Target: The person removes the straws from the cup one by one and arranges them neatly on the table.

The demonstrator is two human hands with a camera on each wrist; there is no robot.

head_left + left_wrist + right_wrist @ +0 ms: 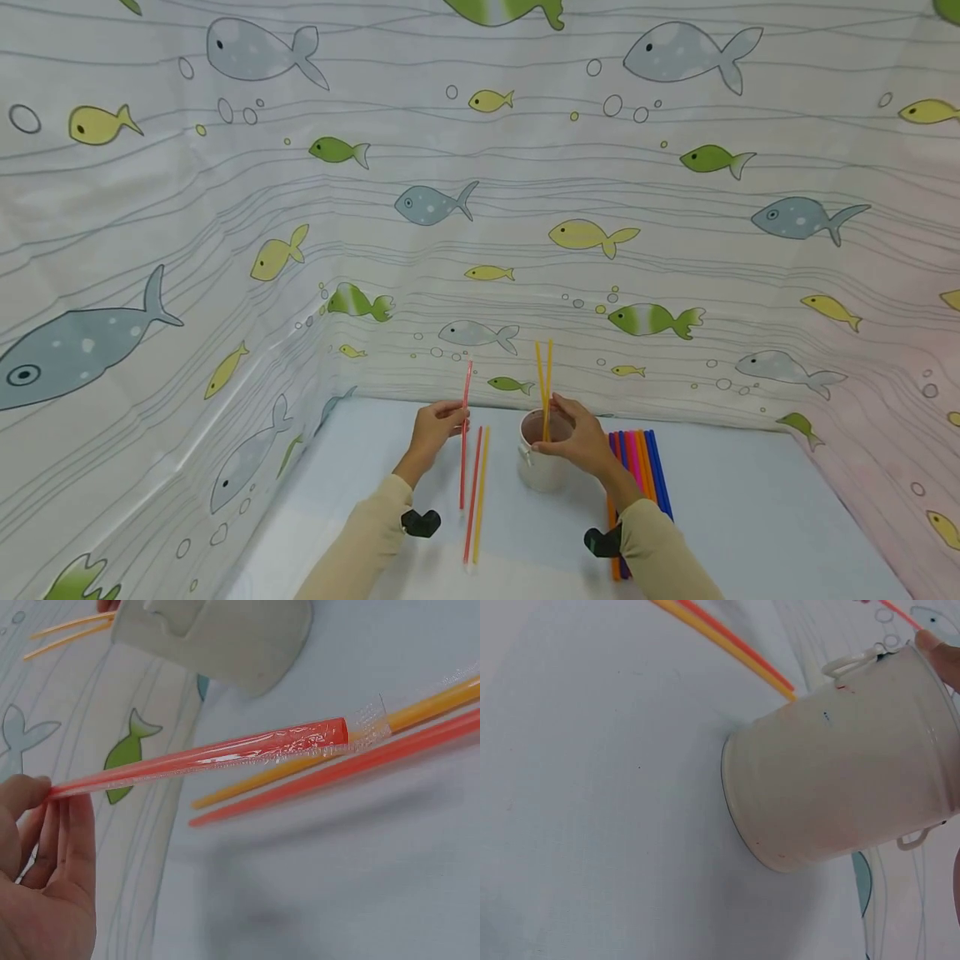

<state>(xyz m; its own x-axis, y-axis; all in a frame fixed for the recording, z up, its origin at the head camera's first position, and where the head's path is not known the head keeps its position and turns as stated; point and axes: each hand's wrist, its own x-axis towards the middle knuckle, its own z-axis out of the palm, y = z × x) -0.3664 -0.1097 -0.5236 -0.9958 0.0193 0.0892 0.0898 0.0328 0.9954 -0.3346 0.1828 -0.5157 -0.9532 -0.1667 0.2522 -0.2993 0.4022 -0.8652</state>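
My left hand pinches a red drinking straw in a clear plastic wrapper, held up over the table. The left wrist view shows the wrapper's crimped end sticking out past the straw. My right hand holds a small cream-white bucket by its rim, the thumb laid at the edge near a side loop handle. Two yellow straws stand in the bucket between thumb and fingers; their lower ends are hidden inside. Left of the bucket, a red straw and a yellow straw lie side by side.
Thicker straw-like sticks in orange, blue and pink lie in a row at the right, partly under the right forearm. A white curtain with printed fish surrounds the pale table at the back and sides.
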